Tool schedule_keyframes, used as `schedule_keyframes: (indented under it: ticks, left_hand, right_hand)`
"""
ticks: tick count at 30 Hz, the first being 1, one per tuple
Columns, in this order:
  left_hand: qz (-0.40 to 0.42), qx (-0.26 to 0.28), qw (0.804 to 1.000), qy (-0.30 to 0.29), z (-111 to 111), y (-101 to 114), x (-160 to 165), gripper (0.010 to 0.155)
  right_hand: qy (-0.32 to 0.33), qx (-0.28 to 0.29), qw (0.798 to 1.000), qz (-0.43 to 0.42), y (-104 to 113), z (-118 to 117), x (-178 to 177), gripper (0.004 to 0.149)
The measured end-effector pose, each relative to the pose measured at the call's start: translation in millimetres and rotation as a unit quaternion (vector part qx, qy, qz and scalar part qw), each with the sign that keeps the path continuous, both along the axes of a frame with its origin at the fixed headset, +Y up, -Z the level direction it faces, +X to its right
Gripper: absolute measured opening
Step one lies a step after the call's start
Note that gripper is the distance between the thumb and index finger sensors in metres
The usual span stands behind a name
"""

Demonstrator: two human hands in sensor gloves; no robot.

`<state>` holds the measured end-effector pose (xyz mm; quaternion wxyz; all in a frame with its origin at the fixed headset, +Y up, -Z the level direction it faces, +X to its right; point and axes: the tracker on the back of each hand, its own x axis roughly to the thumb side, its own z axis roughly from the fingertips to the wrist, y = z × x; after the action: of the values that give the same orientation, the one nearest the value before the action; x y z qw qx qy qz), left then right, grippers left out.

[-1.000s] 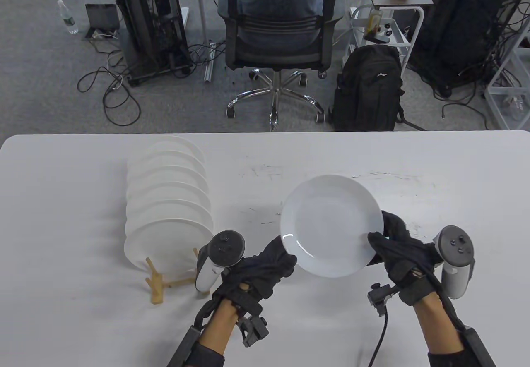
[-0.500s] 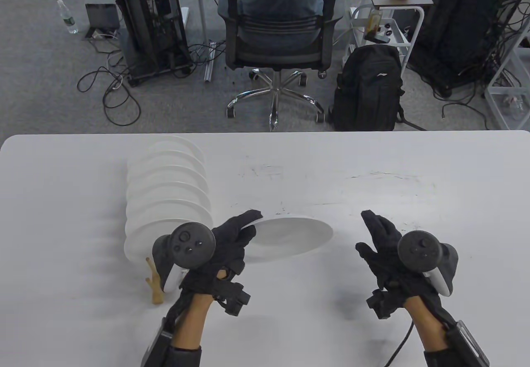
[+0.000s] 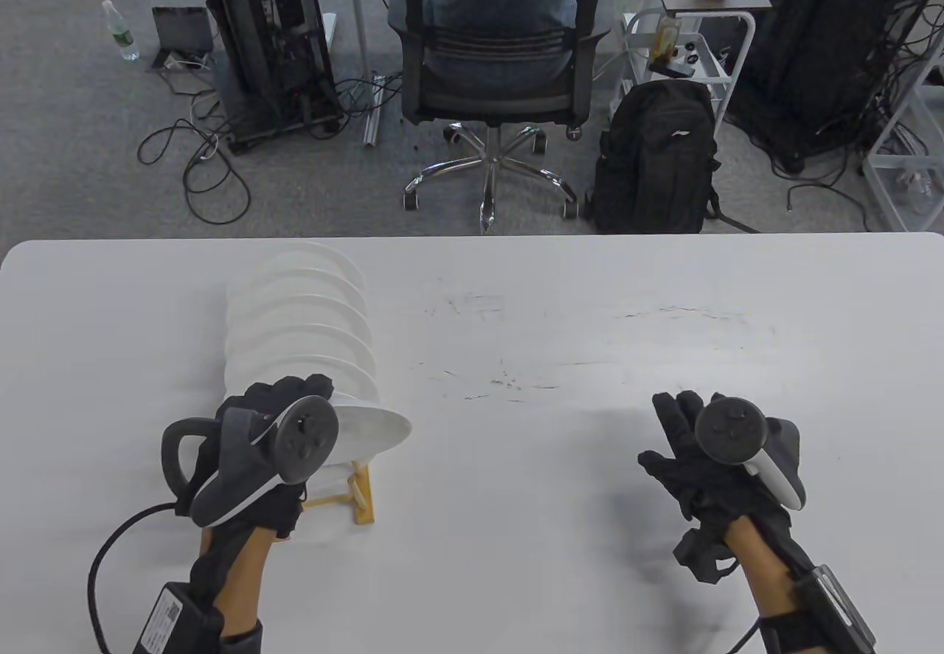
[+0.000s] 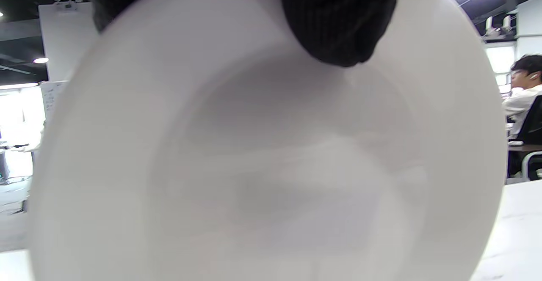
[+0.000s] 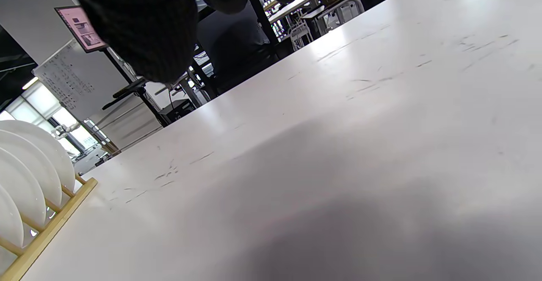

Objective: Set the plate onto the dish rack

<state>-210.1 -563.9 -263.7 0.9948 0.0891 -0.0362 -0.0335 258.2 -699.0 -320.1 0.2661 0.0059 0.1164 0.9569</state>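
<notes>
Now the left hand (image 3: 276, 436) held the white plate (image 3: 372, 429) over the dish rack's (image 3: 361, 495) near end, its tracker hiding the fingers. Half a second before, the plate hung mid-surface; the right hand (image 3: 693, 462) stayed open, holding nothing.

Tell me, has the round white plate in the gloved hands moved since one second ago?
Yes. The round white plate went leftward across the table, from the right hand to the wooden dish rack, held by the left hand.
</notes>
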Motion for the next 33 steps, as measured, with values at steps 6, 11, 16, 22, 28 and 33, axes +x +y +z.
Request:
schedule_keyframes:
  ticks: [6, 11, 16, 22, 28, 33]
  left_hand:
    - [0.017, -0.043, 0.998, 0.034, -5, -42, -21, 0.044]
    - [0.053, -0.065, 0.995, 0.047, -11, -64, -31, 0.045]
    - [0.084, -0.073, 0.992, 0.056, -11, -49, -31, 0.049]
    - [0.143, -0.014, 0.989, 0.035, 2, -8, -12, 0.064]
    - [0.162, 0.012, 0.987, -0.020, -5, 0, 36, 0.078]
    - [0.177, -0.017, 0.982, -0.064, -24, -29, 76, 0.084]
  right_hand:
    - [-0.001, -0.025, 1.000, 0.008, -7, -2, 1, 0.078]
    - [0.000, -0.034, 0.999, 0.027, -9, -2, -1, 0.079]
    - [0.006, -0.046, 0.999, 0.028, -9, -2, -3, 0.080]
    - [0.004, -0.055, 0.998, 0.037, -11, -2, -3, 0.081]
    - [0.000, -0.083, 0.995, 0.045, -15, -4, -1, 0.083]
    - [-0.003, -0.087, 0.995, 0.046, -15, -3, 0, 0.083]
